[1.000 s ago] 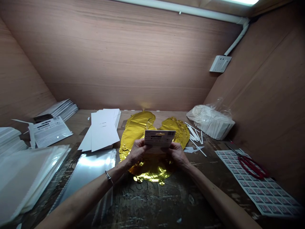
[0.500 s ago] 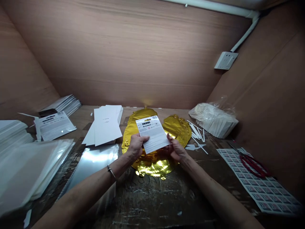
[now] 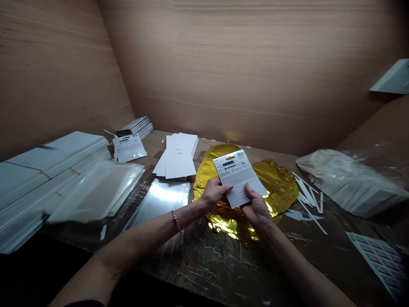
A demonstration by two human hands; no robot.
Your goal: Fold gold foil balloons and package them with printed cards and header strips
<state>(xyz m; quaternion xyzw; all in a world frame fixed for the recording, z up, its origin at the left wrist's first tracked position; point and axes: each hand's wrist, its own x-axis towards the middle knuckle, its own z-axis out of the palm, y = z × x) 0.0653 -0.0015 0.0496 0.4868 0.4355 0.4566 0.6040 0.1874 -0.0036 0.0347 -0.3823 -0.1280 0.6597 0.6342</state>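
R hand (image 3: 257, 209) slid closer to L hand (image 3: 212, 192), both pinching white card (image 3: 238, 177) over gold foil balloon (image 3: 279, 187).

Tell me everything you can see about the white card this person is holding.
The white card is a thin, stiff-looking rectangle, held tilted. Its visible face carries a small yellow mark near the top edge, a dark printed block, a small red-ringed symbol and lines of print too small to read. The left hand grips its lower left edge and the right hand its lower right edge. It is held over a gold foil balloon.
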